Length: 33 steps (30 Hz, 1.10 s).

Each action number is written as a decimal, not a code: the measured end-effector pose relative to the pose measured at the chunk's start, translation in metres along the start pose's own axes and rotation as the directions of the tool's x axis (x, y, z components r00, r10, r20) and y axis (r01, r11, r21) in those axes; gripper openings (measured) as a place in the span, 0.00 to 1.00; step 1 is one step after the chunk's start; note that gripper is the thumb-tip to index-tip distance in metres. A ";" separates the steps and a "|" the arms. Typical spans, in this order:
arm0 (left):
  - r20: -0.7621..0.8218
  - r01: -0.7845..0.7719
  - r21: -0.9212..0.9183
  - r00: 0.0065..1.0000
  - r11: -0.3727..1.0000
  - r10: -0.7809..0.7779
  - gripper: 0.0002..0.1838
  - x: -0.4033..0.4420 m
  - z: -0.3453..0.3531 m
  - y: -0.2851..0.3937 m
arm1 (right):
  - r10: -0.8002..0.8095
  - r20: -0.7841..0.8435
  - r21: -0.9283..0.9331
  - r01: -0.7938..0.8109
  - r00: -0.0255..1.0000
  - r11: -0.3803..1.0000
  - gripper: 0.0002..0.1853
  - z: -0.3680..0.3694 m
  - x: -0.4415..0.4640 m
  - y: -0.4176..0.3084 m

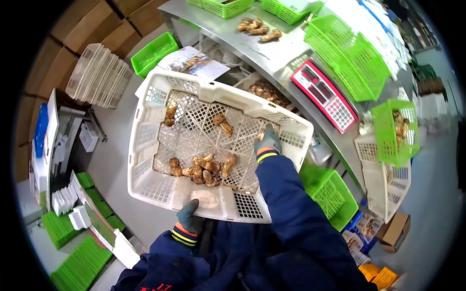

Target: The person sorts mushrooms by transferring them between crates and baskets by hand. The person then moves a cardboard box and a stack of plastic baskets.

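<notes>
A large white plastic crate (221,104) is held in front of my body, its lattice floor showing. My left hand (190,217), in a grey glove, grips its near rim with the thumb on top. Inside the crate at the right, my gloved right hand (268,141) is closed around a brown mushroom (262,134), only partly visible. Several mushrooms (198,170) lie in a cluster near the crate's close side. One mushroom (223,124) rests near the middle and another (170,115) in the far left part.
Beyond the crate is a steel table (218,25) with a red scale (324,96), mushrooms (259,29) and green baskets (340,53). Stacked white crates (98,75) stand at the left. A green basket (332,198) is at the lower right, near a cardboard box (394,231).
</notes>
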<state>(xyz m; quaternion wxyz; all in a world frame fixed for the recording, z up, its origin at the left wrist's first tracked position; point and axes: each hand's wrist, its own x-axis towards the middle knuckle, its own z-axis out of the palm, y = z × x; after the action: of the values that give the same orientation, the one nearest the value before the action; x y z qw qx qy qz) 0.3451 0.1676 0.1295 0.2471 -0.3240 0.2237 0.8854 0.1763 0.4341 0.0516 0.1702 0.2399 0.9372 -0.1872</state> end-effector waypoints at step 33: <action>0.259 0.162 0.910 0.495 0.381 -0.829 0.16 0.084 -0.091 0.230 | 0.609 -0.239 0.936 0.346 0.756 -0.063 0.19 0.081 -0.250 -0.113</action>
<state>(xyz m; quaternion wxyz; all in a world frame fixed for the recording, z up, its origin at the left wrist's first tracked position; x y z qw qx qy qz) 0.1972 -0.0374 0.0635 0.7070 0.1270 0.3588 0.5960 0.3435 0.2102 0.1134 -0.3611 0.4314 0.4565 -0.6893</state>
